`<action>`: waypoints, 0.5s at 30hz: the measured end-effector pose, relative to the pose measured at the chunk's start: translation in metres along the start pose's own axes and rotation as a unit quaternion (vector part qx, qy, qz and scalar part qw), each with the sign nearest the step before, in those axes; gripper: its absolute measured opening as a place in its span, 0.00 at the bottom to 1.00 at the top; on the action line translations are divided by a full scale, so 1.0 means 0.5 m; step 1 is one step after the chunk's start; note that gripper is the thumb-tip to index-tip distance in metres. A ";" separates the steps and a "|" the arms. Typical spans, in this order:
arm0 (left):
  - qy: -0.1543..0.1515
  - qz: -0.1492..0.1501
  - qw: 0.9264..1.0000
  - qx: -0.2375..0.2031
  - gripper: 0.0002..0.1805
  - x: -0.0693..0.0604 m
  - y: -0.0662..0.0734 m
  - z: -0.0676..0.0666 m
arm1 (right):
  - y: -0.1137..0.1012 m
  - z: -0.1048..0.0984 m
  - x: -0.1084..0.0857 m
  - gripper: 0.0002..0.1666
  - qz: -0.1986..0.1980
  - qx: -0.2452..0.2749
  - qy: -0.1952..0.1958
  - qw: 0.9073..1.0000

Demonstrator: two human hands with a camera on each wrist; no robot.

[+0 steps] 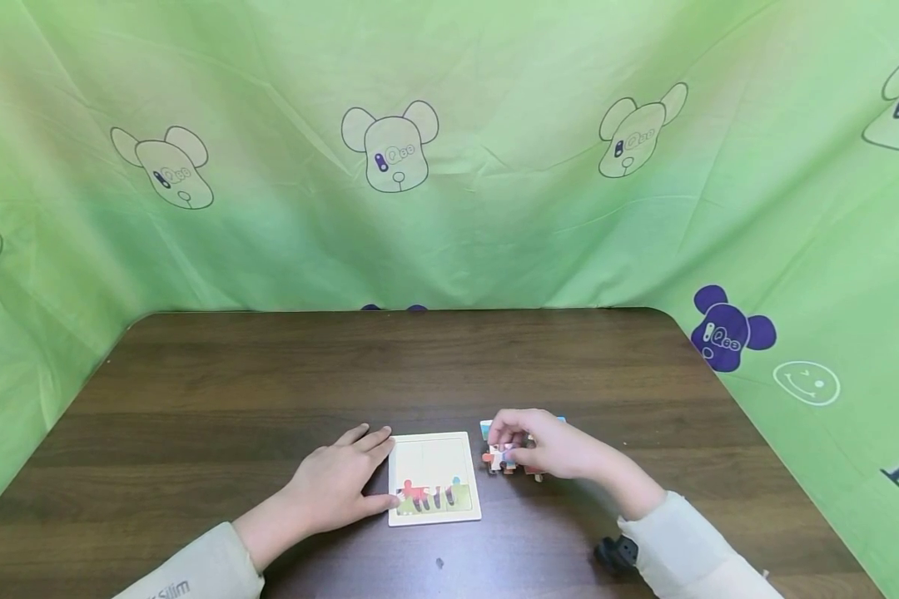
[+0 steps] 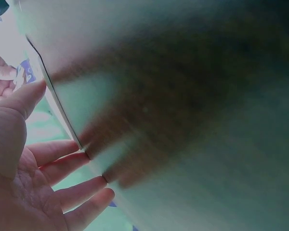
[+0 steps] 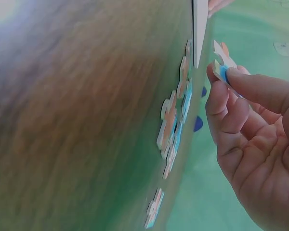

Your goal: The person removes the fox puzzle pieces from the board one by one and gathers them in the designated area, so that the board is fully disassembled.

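A square wooden puzzle tray [image 1: 436, 460] with a pale rim lies flat near the front of the table. Its lower part carries a picture in green and red; the upper part shows bare. Against the tray's left side rests my left hand [image 1: 333, 482], fingers spread and fairly straight, thumb at the lower left corner. To the right of the tray, my right hand [image 1: 550, 445] pinches a jigsaw piece [image 3: 225, 60] between thumb and fingers. The piece is held up off the table. Several loose jigsaw pieces [image 3: 169, 125] lie below that hand, partly hidden by it in the head view.
The dark wooden table [image 1: 345, 366] stretches back to a green curtain [image 1: 494, 233] printed with bear faces, which also hangs along both sides. A small black object [image 1: 616, 553] is by the right sleeve.
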State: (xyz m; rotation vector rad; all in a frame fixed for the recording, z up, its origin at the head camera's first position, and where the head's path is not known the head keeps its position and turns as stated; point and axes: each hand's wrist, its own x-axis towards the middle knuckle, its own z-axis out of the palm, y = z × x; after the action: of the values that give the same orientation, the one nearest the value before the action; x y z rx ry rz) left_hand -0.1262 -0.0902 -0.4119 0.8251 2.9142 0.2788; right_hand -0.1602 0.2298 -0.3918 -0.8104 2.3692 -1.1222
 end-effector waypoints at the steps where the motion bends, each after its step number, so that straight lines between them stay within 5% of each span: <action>1: 0.000 -0.001 1.000 -0.001 0.42 0.000 0.000 0.000 | 0.001 -0.001 -0.003 0.10 0.001 0.003 0.000 1.000; 15: 0.004 0.003 1.000 0.013 0.42 0.003 -0.004 0.006 | 0.029 -0.020 -0.032 0.11 -0.011 -0.037 0.028 0.999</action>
State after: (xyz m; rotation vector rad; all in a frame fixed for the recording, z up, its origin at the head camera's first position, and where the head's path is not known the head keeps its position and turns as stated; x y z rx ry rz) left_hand -0.1282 -0.0906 -0.4152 0.8380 2.9299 0.2447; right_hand -0.1588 0.2531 -0.3958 -0.8423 2.4667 -1.0844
